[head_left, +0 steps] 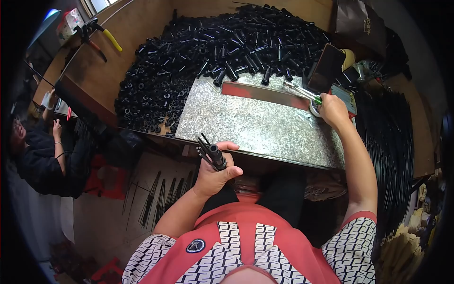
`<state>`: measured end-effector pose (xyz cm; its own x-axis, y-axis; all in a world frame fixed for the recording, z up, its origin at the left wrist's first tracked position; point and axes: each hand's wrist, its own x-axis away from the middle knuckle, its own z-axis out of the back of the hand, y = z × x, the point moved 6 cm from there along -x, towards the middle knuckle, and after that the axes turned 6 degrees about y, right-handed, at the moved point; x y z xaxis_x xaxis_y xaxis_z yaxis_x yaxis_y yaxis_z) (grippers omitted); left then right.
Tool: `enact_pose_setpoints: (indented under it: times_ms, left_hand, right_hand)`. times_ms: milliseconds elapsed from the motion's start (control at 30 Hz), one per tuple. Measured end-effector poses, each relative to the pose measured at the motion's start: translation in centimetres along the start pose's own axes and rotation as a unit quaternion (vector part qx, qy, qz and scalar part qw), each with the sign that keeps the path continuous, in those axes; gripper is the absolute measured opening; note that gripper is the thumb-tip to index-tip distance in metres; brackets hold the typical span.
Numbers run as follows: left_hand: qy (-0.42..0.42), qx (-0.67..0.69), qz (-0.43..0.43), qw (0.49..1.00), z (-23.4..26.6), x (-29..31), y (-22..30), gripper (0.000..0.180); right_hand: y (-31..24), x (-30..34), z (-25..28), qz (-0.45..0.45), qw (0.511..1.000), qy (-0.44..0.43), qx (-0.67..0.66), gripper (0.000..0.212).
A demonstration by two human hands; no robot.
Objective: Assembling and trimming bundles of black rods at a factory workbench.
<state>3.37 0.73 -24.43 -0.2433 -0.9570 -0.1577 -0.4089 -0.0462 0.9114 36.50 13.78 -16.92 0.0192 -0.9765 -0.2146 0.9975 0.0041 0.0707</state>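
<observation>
Mid-cycle, I'd judge: left hand [213, 179] is loaded with a black tube [215, 152] and thin dark rods [203, 144], just off the near edge of the speckled slab [236, 123]. Can't tell if any of those are joined. No parts laid out on the slab's bare middle, and the big heap of black parts [227, 52] beyond and left of it suggests plenty left; can't pick out a finished batch. Left fingers: curled round the bundle, index and thumb sticking out past it, not pinching. Right hand [334, 111], at the slab's far right corner: fingers closed round a slim silver tool [301, 91] with a green part, right by a small white dish [313, 110]; can't tell if they touch the dish. Reddish bar [265, 93] lies near the slab's far edge, not gripped.
</observation>
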Motion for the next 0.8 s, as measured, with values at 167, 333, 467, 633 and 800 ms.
enact_pose_setpoints:
  times_ms: [167,333,467,633,800]
  left_hand:
    - [0.005,-0.003,-0.007,1.000,0.0,0.0,-0.1,0.056]
    - [-0.006,-0.046,0.007,0.999,-0.8,-0.3,0.0,0.055]
    - [-0.002,-0.026,0.018,0.999,-1.0,-0.3,0.1,0.055]
    - [0.001,-0.031,0.007,0.999,-0.5,-0.1,-0.2,0.055]
    - [0.002,-0.028,0.015,0.999,-0.6,-0.2,-0.4,0.054]
  right_hand:
    - [0.1,0.8,0.3,0.002,0.997,0.071,-0.027,0.015]
    - [-2.1,2.5,1.7,0.022,0.971,0.174,-0.162,0.019]
    - [-1.3,2.3,1.6,0.010,0.967,0.195,-0.164,0.015]
    - [0.8,1.8,0.4,-0.030,0.974,0.163,-0.153,0.015]
    - [0.3,2.1,0.6,-0.044,0.973,0.148,-0.173,0.011]
